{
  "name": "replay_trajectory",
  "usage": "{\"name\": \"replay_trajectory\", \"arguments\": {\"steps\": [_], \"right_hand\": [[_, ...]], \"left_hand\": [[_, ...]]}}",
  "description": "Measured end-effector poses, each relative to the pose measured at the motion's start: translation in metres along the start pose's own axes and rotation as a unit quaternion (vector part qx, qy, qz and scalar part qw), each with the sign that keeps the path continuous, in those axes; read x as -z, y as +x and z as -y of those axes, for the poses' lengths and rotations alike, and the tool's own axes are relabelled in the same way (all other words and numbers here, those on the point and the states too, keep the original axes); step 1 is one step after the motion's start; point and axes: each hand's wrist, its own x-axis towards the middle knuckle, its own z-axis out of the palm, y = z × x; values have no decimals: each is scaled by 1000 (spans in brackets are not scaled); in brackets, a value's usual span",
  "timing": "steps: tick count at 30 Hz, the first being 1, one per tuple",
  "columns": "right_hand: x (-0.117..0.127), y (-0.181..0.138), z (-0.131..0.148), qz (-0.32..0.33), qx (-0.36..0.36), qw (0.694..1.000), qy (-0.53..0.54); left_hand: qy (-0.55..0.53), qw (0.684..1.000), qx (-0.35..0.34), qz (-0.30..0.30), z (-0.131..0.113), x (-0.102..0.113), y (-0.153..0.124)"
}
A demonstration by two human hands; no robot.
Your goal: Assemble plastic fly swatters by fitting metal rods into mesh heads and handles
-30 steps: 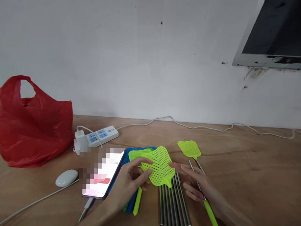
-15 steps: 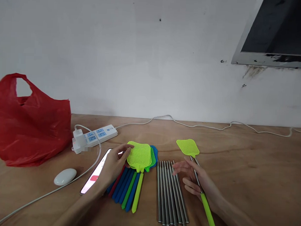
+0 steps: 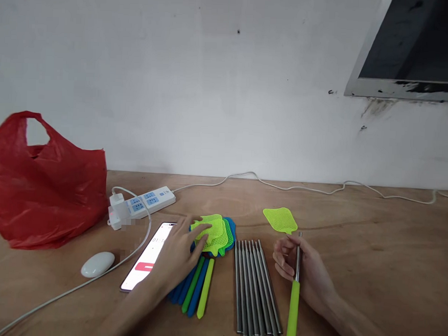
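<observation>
My left hand [image 3: 179, 252] lies flat, fingers stretched, on a stack of green and blue fly swatter heads [image 3: 218, 231], with several coloured plastic handles [image 3: 197, 289] beneath the palm. My right hand [image 3: 303, 271] curls around the metal rod of an assembled green fly swatter [image 3: 281, 220]; its green grip [image 3: 292, 312] points toward me. A row of several bare metal rods [image 3: 254, 286] lies between my two hands on the wooden table [image 3: 371, 251].
A phone [image 3: 147, 257] with a lit screen lies left of my left hand, a cable running from it. Further left sit a white oval mouse [image 3: 97, 264], a white power strip [image 3: 144, 203] and a red plastic bag [image 3: 43, 186]. A white cable [image 3: 282, 186] runs along the wall.
My left hand set the green swatter head down on the stack and now rests flat on it. My right hand closed around the assembled swatter's rod, which swung more upright.
</observation>
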Motion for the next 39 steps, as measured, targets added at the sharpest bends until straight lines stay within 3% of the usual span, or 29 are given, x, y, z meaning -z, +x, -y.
{"name": "replay_trajectory", "arguments": {"steps": [3, 10, 16, 23, 29, 34, 39], "right_hand": [[1, 1, 0, -6, 4, 1000, -1], [5, 3, -2, -9, 23, 1000, -15], [4, 2, -3, -14, 30, 999, -21], [6, 2, -3, -84, 92, 992, -14], [2, 3, -1, -94, 66, 991, -72], [-5, 0, -3, -58, 71, 993, -68], [-8, -4, -8, 19, 59, 996, -65]], "left_hand": [[16, 997, -72, 36, -4, -4, -5], [47, 994, -72, 69, -11, -1, -8], [66, 992, -81, 66, -11, 1, -5], [53, 991, -112, 47, -16, 6, -6], [-6, 994, -105, 28, -22, 9, -8], [-74, 988, -130, 30, -31, 12, -11], [-100, 975, -171, 97, -42, 11, -18]]}}
